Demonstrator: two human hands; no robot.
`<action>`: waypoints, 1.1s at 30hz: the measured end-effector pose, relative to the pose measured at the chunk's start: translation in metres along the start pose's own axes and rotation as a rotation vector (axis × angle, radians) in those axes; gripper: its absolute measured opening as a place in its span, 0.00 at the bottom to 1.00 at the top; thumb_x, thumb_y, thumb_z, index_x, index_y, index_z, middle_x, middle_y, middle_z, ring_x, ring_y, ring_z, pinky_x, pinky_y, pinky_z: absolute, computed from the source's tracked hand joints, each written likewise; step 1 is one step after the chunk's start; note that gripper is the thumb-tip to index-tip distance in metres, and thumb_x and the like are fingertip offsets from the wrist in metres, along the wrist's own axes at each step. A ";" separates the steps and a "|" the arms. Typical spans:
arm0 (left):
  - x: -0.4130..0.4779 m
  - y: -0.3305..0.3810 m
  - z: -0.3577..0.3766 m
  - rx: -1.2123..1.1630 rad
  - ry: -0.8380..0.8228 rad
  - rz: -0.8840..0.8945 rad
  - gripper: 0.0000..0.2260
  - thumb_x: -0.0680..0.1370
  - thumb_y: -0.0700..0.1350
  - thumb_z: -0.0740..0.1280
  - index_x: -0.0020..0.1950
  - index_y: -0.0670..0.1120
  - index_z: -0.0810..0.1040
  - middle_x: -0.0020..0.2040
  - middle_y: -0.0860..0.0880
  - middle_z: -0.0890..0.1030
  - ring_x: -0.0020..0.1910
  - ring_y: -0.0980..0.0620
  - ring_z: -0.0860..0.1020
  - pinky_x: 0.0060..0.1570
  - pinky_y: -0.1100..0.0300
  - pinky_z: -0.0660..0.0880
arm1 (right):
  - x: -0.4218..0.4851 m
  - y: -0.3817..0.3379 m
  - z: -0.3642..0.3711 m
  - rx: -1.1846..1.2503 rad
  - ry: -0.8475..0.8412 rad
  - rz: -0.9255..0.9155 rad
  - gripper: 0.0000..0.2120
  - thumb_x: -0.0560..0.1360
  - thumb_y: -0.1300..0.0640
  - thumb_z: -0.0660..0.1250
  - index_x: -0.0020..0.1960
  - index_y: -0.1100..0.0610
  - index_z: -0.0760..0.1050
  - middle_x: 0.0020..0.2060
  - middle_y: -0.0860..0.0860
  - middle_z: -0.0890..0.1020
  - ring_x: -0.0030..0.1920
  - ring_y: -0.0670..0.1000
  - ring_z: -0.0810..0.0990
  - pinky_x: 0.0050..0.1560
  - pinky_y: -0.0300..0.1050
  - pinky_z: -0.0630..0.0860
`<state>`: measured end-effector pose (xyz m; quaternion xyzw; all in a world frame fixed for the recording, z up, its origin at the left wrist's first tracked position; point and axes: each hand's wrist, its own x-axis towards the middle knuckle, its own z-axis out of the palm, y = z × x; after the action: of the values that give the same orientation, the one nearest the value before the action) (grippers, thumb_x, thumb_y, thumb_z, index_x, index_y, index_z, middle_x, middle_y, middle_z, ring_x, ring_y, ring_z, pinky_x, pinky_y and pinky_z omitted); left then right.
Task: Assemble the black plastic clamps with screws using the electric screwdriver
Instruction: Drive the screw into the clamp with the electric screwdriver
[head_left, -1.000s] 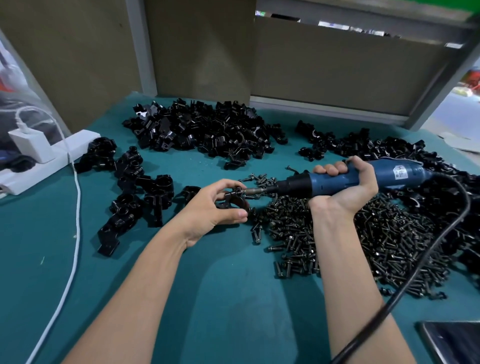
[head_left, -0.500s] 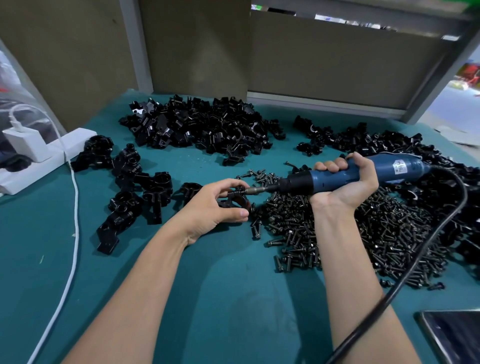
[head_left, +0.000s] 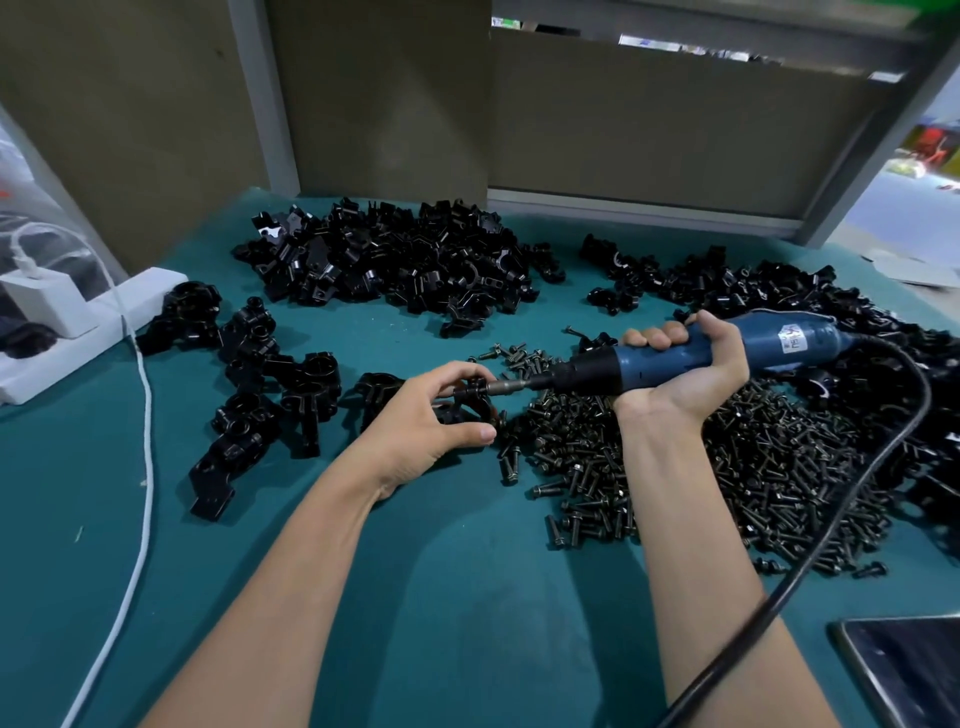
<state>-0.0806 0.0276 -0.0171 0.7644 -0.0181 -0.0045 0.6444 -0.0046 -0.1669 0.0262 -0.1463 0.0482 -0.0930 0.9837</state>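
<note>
— Why is that heap toward the counter's (head_left: 467, 597) left edge?
— Those are finished clamps (head_left: 306, 384), I'd say, kept apart from the loose parts.
— And your left hand (head_left: 415, 431)?
— Thumb and fingers pinch one clamp (head_left: 470, 397) near the counter's middle, steadying it against the bit (head_left: 511, 385).
— The right hand (head_left: 696, 379)?
— It's curled tight round the screwdriver (head_left: 644, 366), held level, with the tip touching the clamp. The screws (head_left: 753, 467) lie heaped beneath it toward the right edge, handy for the next pick.
</note>
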 end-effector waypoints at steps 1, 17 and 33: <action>0.000 0.000 0.000 0.023 0.008 0.009 0.20 0.72 0.36 0.76 0.51 0.61 0.80 0.52 0.51 0.83 0.52 0.55 0.81 0.53 0.60 0.76 | 0.000 0.000 0.000 0.001 0.005 -0.002 0.20 0.73 0.59 0.62 0.23 0.55 0.72 0.24 0.47 0.69 0.23 0.47 0.68 0.27 0.38 0.68; -0.002 0.001 0.002 0.065 0.013 0.023 0.20 0.72 0.37 0.76 0.52 0.60 0.79 0.51 0.56 0.83 0.63 0.50 0.76 0.67 0.46 0.71 | -0.001 0.001 0.003 0.004 0.052 -0.011 0.17 0.73 0.59 0.63 0.26 0.55 0.70 0.24 0.47 0.69 0.22 0.47 0.67 0.26 0.38 0.68; -0.001 0.002 0.004 0.111 0.016 0.029 0.20 0.72 0.38 0.76 0.52 0.63 0.77 0.56 0.55 0.82 0.65 0.50 0.75 0.69 0.40 0.68 | -0.001 0.000 0.003 -0.022 0.084 -0.004 0.21 0.73 0.59 0.63 0.22 0.55 0.71 0.24 0.47 0.69 0.22 0.47 0.67 0.26 0.37 0.68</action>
<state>-0.0818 0.0231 -0.0159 0.7988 -0.0242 0.0119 0.6010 -0.0051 -0.1655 0.0290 -0.1533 0.0903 -0.1006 0.9789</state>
